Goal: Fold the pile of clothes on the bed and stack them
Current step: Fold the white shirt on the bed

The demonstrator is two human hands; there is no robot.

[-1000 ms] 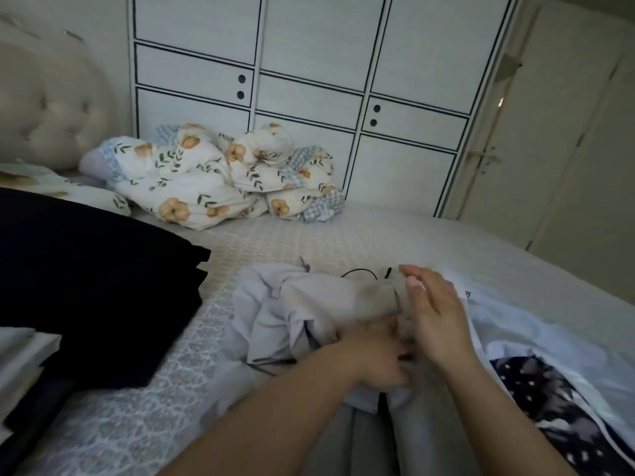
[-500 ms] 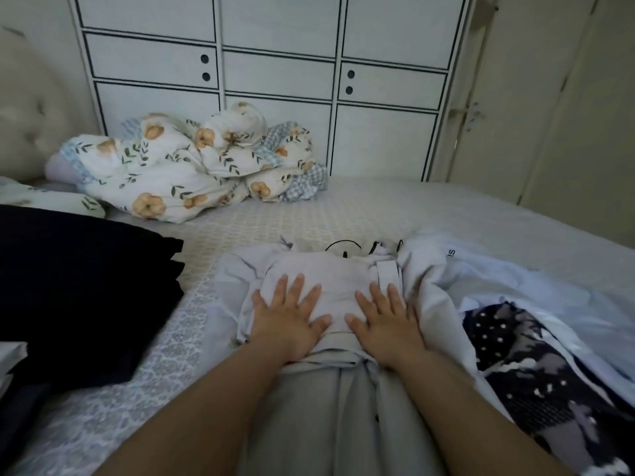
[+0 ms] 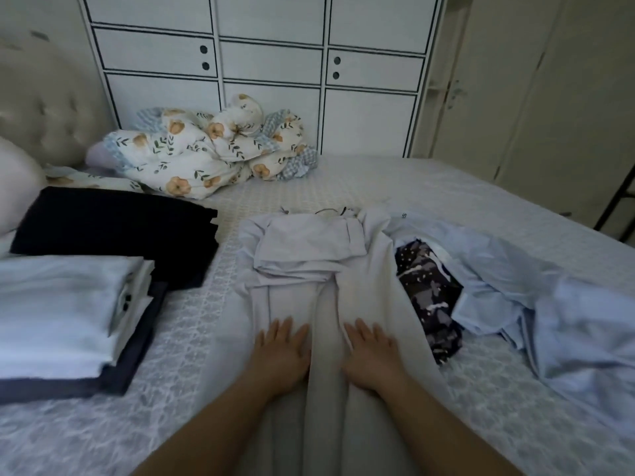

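Both hands have slid back toward the person since half a second ago, off the folded top of the grey garment (image 3: pixel 311 269) and down onto its two long panels. Left hand (image 3: pixel 281 350) lies flat on the left panel, fingers straight and a little spread, gripping nothing. Right hand (image 3: pixel 372 350) lies flat on the right panel in the same way, fingers straight, holding nothing. That garment stretches from the near edge of the bed (image 3: pixel 446 187) to its middle, its far part folded over in layers. Just beside it on the right lies the unfolded pile: a dark patterned piece (image 3: pixel 429 300) touching the garment, and pale blue cloth (image 3: pixel 549 304) crumpled toward the right edge. Near the left edge stand the folded stacks, a white stack (image 3: pixel 62 310) on dark cloth and a black stack (image 3: pixel 113 231) behind it. A floral duvet (image 3: pixel 206 152) is bunched at the far edge.
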